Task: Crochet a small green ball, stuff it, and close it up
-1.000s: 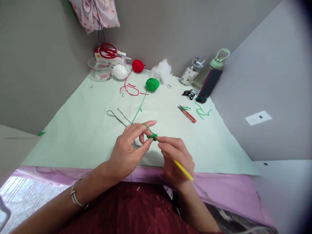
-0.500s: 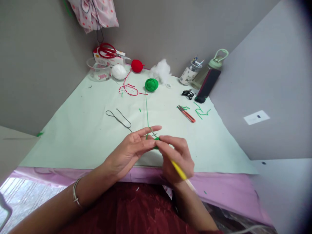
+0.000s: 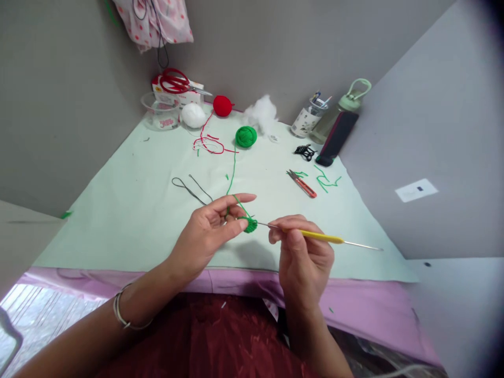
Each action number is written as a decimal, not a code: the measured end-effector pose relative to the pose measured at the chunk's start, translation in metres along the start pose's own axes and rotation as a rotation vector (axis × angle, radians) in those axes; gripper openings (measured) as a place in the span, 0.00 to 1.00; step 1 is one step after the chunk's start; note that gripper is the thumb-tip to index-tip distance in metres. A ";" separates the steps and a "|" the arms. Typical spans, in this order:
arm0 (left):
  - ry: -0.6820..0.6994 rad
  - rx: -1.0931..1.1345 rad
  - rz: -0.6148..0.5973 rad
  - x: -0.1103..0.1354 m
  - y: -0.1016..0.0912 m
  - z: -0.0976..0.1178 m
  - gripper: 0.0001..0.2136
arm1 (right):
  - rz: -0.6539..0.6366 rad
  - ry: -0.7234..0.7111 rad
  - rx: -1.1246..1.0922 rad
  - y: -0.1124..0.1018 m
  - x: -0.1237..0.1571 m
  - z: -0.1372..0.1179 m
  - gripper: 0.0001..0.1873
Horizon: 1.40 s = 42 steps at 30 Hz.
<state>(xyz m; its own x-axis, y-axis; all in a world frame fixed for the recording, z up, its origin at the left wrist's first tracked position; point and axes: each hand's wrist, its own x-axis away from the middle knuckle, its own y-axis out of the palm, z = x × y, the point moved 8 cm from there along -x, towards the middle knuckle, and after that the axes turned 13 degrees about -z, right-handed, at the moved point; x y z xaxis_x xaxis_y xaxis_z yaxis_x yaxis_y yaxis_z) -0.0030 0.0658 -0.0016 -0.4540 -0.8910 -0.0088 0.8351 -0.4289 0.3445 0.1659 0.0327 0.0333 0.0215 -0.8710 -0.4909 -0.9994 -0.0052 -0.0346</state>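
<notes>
My left hand point(image 3: 214, 226) pinches a small green crochet piece point(image 3: 250, 225) between thumb and fingers, its index finger stretched out with green yarn running over it. That yarn leads up the table to a green yarn ball point(image 3: 246, 137). In my right hand point(image 3: 305, 252) is a crochet hook point(image 3: 321, 237) with a yellow handle and a metal shaft at both ends. It lies nearly level, and its left tip meets the green piece. Whether the tip is inside a stitch I cannot tell.
Orange thread snips point(image 3: 302, 185) lie right of centre by green yarn scraps point(image 3: 326, 181). A black claw clip point(image 3: 304, 153), a pen cup point(image 3: 309, 119) and a bottle point(image 3: 338, 115) stand behind. Further left are red yarn point(image 3: 222, 106), a white ball point(image 3: 192, 115) and red-handled scissors point(image 3: 175, 82).
My right hand has moved right, away from my left fingers, and turned so the hook lies almost level. The green piece shows more, and the yarn to the ball has slackened.
</notes>
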 end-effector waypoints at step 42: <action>-0.122 0.535 -0.327 -0.009 0.036 -0.021 0.26 | -0.041 0.319 -0.541 0.012 -0.005 0.039 0.09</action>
<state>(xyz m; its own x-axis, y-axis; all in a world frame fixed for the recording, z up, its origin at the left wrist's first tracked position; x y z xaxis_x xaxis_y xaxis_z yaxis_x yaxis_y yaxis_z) 0.0382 0.0551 -0.0087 -0.7173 -0.6900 -0.0968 0.3914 -0.5140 0.7633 0.1552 0.0561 0.0015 0.1342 -0.9680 -0.2121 -0.8722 -0.2169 0.4383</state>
